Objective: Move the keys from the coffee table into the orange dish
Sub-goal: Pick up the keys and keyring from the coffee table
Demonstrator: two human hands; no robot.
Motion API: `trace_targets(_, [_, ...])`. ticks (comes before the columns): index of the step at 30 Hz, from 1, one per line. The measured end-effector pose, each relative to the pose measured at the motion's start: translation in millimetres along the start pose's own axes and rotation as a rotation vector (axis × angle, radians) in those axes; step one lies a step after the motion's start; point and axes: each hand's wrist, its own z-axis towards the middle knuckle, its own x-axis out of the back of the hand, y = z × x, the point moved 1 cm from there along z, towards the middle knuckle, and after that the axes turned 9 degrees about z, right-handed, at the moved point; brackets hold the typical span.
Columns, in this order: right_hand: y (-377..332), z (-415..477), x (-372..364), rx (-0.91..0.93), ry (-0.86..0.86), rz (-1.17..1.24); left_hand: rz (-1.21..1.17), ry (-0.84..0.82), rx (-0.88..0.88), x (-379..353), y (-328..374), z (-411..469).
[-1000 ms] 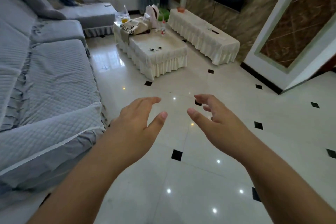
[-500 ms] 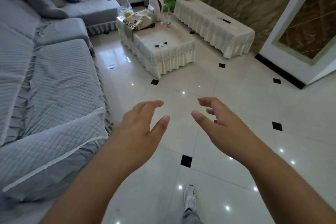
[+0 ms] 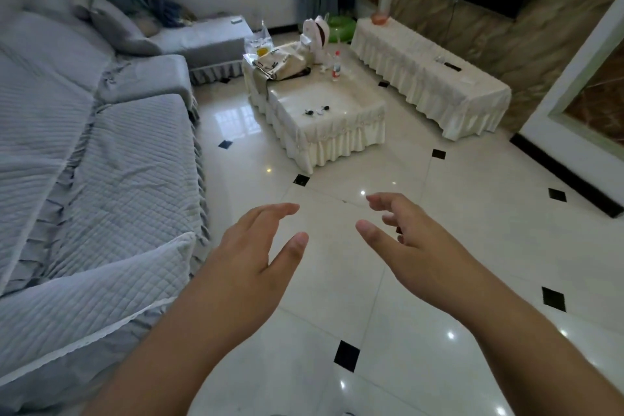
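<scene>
The keys (image 3: 316, 110), small dark and white pieces, lie on the near part of the cream-skirted coffee table (image 3: 351, 125) ahead of me. The orange dish (image 3: 380, 18) sits at the far end of the long cream-covered cabinet (image 3: 449, 91) on the right. My left hand (image 3: 250, 267) and my right hand (image 3: 408, 250) are held out in front of me over the floor, well short of the table. Both are empty with fingers spread.
A grey quilted sofa (image 3: 101, 152) runs along the left. Bags (image 3: 283, 61), a bottle (image 3: 336, 66) and a white hat (image 3: 317, 34) crowd the table's far end. A white door frame (image 3: 570, 105) stands at right. Glossy tiled floor (image 3: 337, 280) lies between me and the table.
The view has lifted and the coffee table looks closer and larger. My hands keep the same open pose in front of me.
</scene>
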Motion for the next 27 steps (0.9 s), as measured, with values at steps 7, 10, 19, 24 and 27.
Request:
trace_targets(7, [2.9,62.7,11.4,0.012,-0.036,-0.035,-0.004,0.018,0.032,-2.8,-8.9,62.5])
trace_targets(10, [3.4,99.1,11.7,0.004,-0.022,-0.055,-0.006,-0.003,0.024,-3.8,-23.3,100.6])
trace_targets(19, [-21.7,239.7,15.8,-0.027,0.038,-0.119,-0.01,-0.063,-0.017,7.1,-80.7,245.6])
trace_targets(24, [-37.8,316.1,15.4,-0.044,0.1,-0.082,-0.007,-0.089,-0.051,18.3,-106.1,324.7])
trace_targets(27, [-38.1,348.9,14.3,-0.058,0.109,-0.081,0.027,-0.101,-0.076,25.0,-112.3,363.2])
